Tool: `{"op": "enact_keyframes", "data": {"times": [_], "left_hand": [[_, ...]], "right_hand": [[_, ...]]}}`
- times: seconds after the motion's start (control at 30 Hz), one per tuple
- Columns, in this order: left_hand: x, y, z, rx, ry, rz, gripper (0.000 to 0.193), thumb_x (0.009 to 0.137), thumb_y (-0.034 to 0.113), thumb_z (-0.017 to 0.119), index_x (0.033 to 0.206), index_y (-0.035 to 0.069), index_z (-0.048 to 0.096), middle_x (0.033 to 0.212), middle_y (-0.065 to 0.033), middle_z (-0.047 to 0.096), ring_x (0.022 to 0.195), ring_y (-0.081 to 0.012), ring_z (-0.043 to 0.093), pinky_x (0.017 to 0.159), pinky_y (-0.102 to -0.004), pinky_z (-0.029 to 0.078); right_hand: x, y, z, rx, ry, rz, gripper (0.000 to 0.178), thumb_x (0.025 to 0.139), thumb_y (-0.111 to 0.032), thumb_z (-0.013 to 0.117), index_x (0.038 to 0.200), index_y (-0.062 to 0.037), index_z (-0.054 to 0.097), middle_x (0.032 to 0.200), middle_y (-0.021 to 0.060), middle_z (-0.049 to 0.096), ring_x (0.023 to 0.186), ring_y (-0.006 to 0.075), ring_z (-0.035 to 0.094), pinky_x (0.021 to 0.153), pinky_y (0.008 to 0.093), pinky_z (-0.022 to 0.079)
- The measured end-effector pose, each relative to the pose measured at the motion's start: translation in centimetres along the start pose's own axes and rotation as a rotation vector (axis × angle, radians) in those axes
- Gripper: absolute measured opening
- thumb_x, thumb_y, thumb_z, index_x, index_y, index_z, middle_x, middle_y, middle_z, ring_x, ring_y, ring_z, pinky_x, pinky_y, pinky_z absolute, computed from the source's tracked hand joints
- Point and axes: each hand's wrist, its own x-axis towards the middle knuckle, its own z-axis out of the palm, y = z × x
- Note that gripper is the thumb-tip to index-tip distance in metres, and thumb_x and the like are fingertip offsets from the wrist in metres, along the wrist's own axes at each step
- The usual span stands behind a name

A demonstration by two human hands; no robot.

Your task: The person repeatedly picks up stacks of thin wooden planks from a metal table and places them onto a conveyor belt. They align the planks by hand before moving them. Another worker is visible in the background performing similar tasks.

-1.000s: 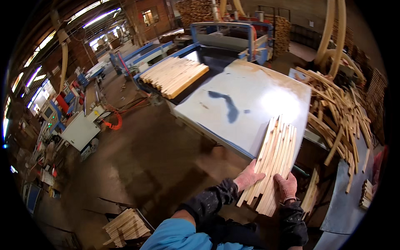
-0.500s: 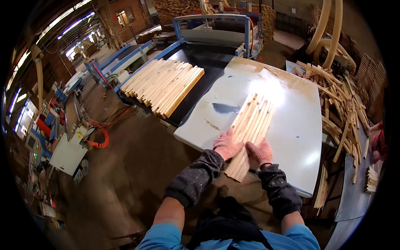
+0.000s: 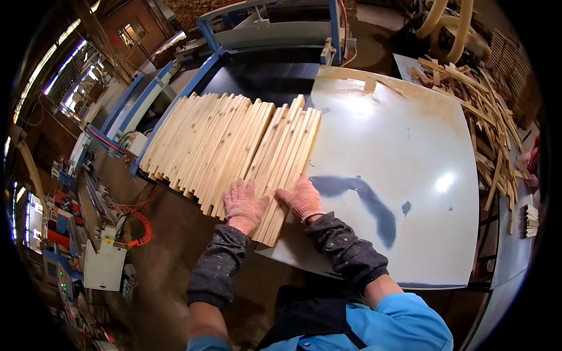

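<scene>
Against the right side of a row of pale wooden strips (image 3: 205, 140) lies a smaller bundle of wooden strips (image 3: 288, 152), its near end sticking out toward me. My left hand (image 3: 243, 206), in a pink knit glove, rests with fingers stretched over the seam between row and bundle, thumb toward the bundle. On the bundle's right side, my right hand (image 3: 301, 198), gloved alike, grips the outer strips with its thumb on top; its other fingertips are partly hidden. Beneath the row runs a black conveyor belt (image 3: 257, 76).
A pale, smooth tabletop (image 3: 410, 140) with dark stains adjoins the belt on the right. Beyond it lies a heap of loose offcuts (image 3: 492, 134). A blue machine frame (image 3: 205, 35) stands at the far end. On the left are a control cabinet (image 3: 104, 263) and a coiled orange hose (image 3: 140, 228).
Both hands have carried the bundle left from the pale tabletop to the row's right side. My left hand's fingers now lie stretched out. The view has shifted too.
</scene>
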Motion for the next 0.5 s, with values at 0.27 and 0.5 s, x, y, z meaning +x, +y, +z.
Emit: {"op": "enact_keyframes", "data": {"times": [0.27, 0.5], "left_hand": [[2.3, -1.2, -3.0, 0.104, -0.195, 0.268, 0.090, 0.102, 0.065, 0.055, 0.171, 0.011, 0.036, 0.174, -0.0266, 0.034, 0.161, -0.0471, 0.028, 0.132, -0.0630, 0.011], [1.9, -2.9, -1.4, -0.045, 0.114, 0.565, 0.071, 0.104, 0.056, 0.055, 0.164, 0.019, 0.047, 0.168, -0.0239, 0.044, 0.153, -0.0489, 0.037, 0.126, -0.0682, 0.018]], "right_hand": [[0.8, -2.7, -1.3, -0.122, -0.097, 0.044, 0.096, 0.080, -0.052, 0.087, 0.145, 0.0069, 0.048, 0.130, 0.0315, 0.069, 0.118, 0.0463, 0.071, 0.102, 0.0502, 0.058], [2.9, -6.2, 0.9, -0.308, 0.089, 0.146, 0.114, 0.083, -0.055, 0.086, 0.167, -0.0027, 0.029, 0.144, 0.0354, 0.057, 0.131, 0.0481, 0.063, 0.108, 0.0508, 0.055]]}}
